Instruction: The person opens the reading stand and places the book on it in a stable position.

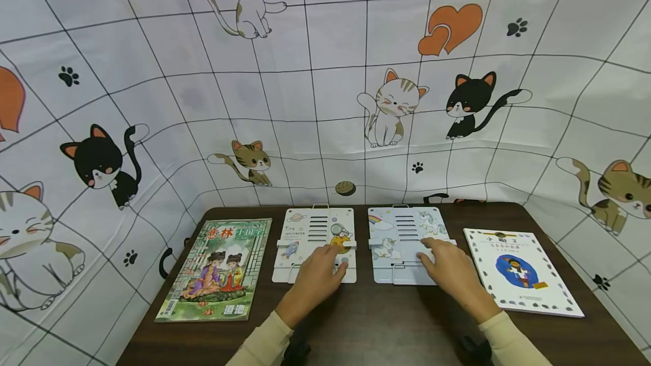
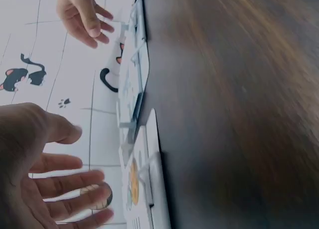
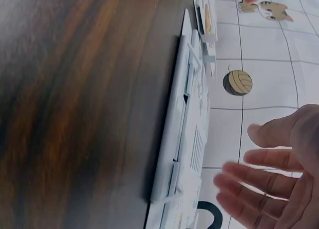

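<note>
Two flat, folded book stands lie side by side on the table. On the left one (image 1: 305, 236) are a "Tiny universe" print and an astronaut; the right one (image 1: 386, 250) has a rainbow and unicorns. My left hand (image 1: 316, 275) is over the lower right part of the left stand, and my right hand (image 1: 452, 270) over the right side of the other. In the left wrist view the left hand (image 2: 65, 189) has spread fingers, apart from the stand (image 2: 154, 174). The right wrist view shows the right hand (image 3: 274, 184) above its stand (image 3: 172, 139), fingers loosely extended, holding nothing.
A green illustrated magazine (image 1: 218, 281) lies at the table's left, and a white book (image 1: 524, 275) with a blue oval picture at its right. The dark wooden table (image 1: 376, 326) meets a cat-printed cloth (image 1: 325, 95) behind and at the sides.
</note>
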Tool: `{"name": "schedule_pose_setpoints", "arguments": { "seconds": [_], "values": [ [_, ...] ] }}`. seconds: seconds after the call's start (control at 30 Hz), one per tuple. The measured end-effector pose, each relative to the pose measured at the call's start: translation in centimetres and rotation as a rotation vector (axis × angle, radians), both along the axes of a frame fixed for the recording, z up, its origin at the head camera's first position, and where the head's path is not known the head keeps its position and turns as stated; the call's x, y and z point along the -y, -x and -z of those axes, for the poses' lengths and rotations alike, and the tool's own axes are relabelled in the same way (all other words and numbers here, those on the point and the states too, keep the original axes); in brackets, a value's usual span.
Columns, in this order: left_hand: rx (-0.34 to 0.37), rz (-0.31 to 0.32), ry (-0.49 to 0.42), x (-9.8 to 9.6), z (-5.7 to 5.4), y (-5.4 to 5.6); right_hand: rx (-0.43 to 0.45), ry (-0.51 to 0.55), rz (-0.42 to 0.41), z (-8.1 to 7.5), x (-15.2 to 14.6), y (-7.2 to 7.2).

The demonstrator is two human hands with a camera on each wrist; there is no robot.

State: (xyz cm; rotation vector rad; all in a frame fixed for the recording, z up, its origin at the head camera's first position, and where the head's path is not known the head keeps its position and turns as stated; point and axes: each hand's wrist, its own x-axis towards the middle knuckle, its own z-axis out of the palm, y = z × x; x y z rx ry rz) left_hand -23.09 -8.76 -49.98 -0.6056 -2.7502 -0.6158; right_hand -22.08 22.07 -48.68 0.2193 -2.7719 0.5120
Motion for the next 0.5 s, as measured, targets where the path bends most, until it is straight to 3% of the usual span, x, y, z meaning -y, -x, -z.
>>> {"name": "schedule_pose_setpoints", "arguments": {
  "seconds": [0.2, 0.5],
  "values": [
    [-0.041, 0.049, -0.058, -2.2, -0.4, 0.3, 0.007, 0.063, 0.004, -0.3, -0.8, 0.1],
    [0.022, 0.120, -0.116, -5.6, 0.6, 0.9, 0.084, 0.102, 0.016, 0.3, -1.7, 0.6]
  ]
}}
